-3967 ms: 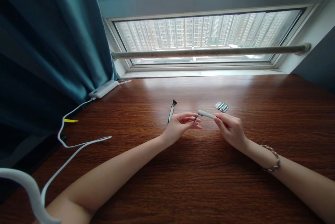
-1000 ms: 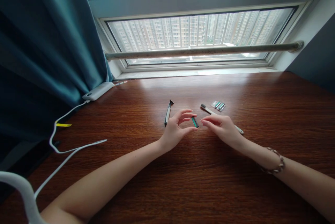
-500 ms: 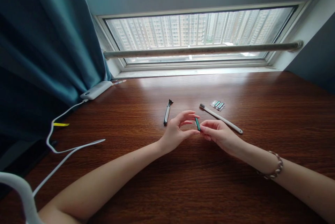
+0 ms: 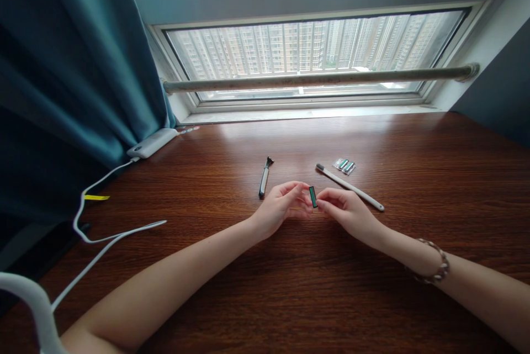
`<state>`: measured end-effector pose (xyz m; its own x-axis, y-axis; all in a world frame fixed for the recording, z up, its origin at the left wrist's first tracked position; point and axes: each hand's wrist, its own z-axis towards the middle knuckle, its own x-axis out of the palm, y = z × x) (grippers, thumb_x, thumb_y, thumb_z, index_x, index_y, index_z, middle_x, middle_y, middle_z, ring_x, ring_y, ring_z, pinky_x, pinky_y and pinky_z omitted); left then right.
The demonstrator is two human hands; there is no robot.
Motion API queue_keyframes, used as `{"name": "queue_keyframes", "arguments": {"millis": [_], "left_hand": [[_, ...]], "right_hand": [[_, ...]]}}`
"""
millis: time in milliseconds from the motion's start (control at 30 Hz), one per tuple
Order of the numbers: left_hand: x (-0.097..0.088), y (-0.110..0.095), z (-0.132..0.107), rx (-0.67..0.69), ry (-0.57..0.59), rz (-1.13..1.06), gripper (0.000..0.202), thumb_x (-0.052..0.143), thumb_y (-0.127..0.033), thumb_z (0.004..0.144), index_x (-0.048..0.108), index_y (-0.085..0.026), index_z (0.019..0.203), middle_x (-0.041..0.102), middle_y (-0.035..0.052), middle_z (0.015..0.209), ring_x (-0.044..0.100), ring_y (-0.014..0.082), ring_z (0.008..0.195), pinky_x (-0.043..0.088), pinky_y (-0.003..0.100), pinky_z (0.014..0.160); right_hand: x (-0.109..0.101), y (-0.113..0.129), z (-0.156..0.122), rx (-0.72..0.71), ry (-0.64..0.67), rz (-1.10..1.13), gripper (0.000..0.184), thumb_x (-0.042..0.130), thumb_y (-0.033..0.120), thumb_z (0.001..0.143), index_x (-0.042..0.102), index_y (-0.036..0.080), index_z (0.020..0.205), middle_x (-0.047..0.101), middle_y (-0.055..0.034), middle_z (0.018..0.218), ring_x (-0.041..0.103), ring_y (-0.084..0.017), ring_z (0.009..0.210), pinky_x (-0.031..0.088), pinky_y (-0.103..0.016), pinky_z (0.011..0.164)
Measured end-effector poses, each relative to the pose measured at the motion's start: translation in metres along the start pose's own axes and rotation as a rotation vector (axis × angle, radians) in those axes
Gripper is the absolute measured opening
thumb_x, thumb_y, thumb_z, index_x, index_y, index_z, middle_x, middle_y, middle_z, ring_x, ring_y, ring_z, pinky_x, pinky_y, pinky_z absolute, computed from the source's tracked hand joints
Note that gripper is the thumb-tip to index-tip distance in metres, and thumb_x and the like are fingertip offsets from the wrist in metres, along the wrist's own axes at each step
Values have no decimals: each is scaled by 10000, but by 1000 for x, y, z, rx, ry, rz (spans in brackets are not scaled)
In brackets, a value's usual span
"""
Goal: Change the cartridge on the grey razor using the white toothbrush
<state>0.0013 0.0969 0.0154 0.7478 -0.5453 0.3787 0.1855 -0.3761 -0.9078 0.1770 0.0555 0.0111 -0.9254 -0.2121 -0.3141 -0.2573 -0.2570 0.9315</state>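
A small green razor cartridge (image 4: 312,196) is pinched between the fingertips of my left hand (image 4: 279,209) and my right hand (image 4: 345,211), just above the wooden desk (image 4: 265,288). Both hands have curled fingers closed on it. A razor handle (image 4: 264,177) without a head lies on the desk just beyond my left hand. A white toothbrush (image 4: 350,187) lies beyond my right hand, bristles pointing left. A clear pack of spare cartridges (image 4: 345,165) sits behind the toothbrush.
A white power bank (image 4: 152,142) lies at the desk's back left by the teal curtain (image 4: 74,78), with a white cable (image 4: 107,232) trailing toward me. A window with a metal rail (image 4: 318,79) runs along the far edge.
Four seconds ago my right hand held the toothbrush at the cartridge. The toothbrush now lies on the desk, and my right hand has come in to pinch the cartridge together with my left.
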Motion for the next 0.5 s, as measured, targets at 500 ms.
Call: {"name": "queue_keyframes", "arguments": {"millis": [500], "left_hand": [[-4,-4,1,-183,113,-47,300,667,-189,679,609,-63,945,636,117,853,611,144,763,477,271,767]], "right_hand": [[-10,2,4,-284,-69,-345,130,483,215,857,605,176,876,560,-35,808,517,-136,757,406,-255,693]]}}
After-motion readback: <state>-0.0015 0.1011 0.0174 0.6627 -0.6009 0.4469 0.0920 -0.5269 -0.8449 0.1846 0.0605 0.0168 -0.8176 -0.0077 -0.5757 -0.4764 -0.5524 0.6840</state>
